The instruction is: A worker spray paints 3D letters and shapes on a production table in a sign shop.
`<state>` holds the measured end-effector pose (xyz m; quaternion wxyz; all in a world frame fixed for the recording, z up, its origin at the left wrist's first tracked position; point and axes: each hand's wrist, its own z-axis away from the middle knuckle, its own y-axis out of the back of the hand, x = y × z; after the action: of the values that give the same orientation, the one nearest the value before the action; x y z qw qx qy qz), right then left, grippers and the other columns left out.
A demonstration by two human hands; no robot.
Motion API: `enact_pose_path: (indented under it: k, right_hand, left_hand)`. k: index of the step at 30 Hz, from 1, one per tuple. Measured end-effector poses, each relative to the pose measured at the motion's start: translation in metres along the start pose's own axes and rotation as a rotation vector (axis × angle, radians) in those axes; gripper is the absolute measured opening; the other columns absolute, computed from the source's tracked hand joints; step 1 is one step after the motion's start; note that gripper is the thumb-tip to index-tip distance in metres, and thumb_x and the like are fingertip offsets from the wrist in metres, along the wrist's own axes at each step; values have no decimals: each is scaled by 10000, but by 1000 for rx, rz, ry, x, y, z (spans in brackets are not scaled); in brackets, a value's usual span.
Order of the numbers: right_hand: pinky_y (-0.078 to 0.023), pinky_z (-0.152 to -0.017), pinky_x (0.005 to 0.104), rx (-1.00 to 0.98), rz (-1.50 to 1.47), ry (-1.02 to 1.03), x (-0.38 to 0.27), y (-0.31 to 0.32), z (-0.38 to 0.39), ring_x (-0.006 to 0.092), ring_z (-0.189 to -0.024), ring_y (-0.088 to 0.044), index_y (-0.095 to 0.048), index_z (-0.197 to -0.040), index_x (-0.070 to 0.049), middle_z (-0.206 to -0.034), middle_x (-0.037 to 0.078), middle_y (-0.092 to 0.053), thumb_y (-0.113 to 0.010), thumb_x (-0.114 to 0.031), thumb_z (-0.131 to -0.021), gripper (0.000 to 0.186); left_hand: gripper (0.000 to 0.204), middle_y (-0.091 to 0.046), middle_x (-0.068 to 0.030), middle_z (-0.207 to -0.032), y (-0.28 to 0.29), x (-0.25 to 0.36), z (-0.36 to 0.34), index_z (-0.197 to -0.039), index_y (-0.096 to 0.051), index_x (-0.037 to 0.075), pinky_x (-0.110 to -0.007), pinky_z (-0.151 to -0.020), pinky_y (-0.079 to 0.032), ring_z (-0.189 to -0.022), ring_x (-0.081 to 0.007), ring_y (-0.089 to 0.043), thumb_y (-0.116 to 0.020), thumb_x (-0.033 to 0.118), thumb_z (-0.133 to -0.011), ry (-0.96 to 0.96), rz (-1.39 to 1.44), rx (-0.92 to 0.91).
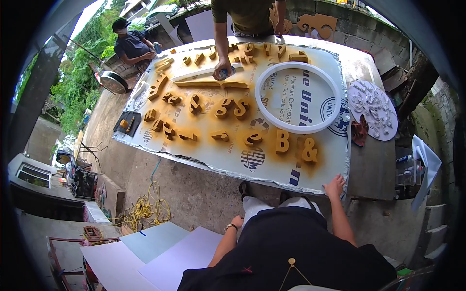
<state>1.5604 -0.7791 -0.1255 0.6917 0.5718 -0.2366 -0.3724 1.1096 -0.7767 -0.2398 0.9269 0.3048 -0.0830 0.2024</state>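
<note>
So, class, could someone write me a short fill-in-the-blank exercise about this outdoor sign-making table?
1. The cut-out letters on the big panel are sprayed ____.
2. The large white ring has a ____ shape.
3. The wearer's right hand rests on the panel's near ____.
4. The wearer's left hand, by the leg, wears a ____ at the wrist.

Missing words: gold; round; edge; watch

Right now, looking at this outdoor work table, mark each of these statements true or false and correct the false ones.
1. The person's right hand rests on the near edge of the white sheet. True.
2. The left hand holds a spray can. False: it hangs empty by the hip, a watch on its wrist.
3. The white ring lies flat on the sheet. True.
4. The cut-out letters are blue. False: they are gold.
5. A co-worker's hand across the table holds a can. True.
</note>
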Motion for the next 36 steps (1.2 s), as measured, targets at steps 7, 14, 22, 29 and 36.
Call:
enact_pose_path:
  k: [7,14,22,29,36]
  right_hand:
    - [-387,-807,382,-11,-41,-20,-1,1,0,304,-1038,-325,-246,-1164,15,-1145,133,-301,-698,-238,-553,802]
    - [-388,-806,379,-24,-32,-18,-3,5,2,302,-1039,-324,-243,-1169,13,-1146,127,-301,-695,-242,-559,801]
    - [-382,-817,374,-18,-29,-27,-1,1,0,305,-1043,-321,-241,-1171,16,-1143,132,-304,-698,-238,-555,809]
    - [-382,-819,362,-11,-15,-10,0,-1,-1,306,-1039,-326,-246,-1166,17,-1143,135,-308,-697,-236,-557,799]
    - [-396,-794,372,-4,-1,-15,0,-1,-1,292,-1029,-334,-246,-1165,15,-1131,123,-312,-700,-252,-550,809]
  left_hand:
    - [341,-540,-186,-927,-6,-9,-5,-910,-553,40,-338,-763,-393,-897,-295,-505,-489,286,-683,-23,3,8]
    - [369,-538,-190,-929,-11,-13,-6,-897,-557,29,-343,-771,-390,-899,-302,-503,-488,313,-671,-36,5,12]
    - [391,-535,-194,-935,-10,-11,-4,-904,-565,31,-343,-780,-388,-907,-305,-499,-485,333,-669,-38,-1,29]
    - [353,-546,-186,-916,-8,-7,-3,-901,-578,50,-339,-771,-394,-886,-301,-512,-486,290,-659,-25,13,28]
    - [318,-563,-174,-869,-10,-10,-9,-896,-575,47,-337,-742,-405,-844,-284,-534,-471,244,-670,-10,20,-28]
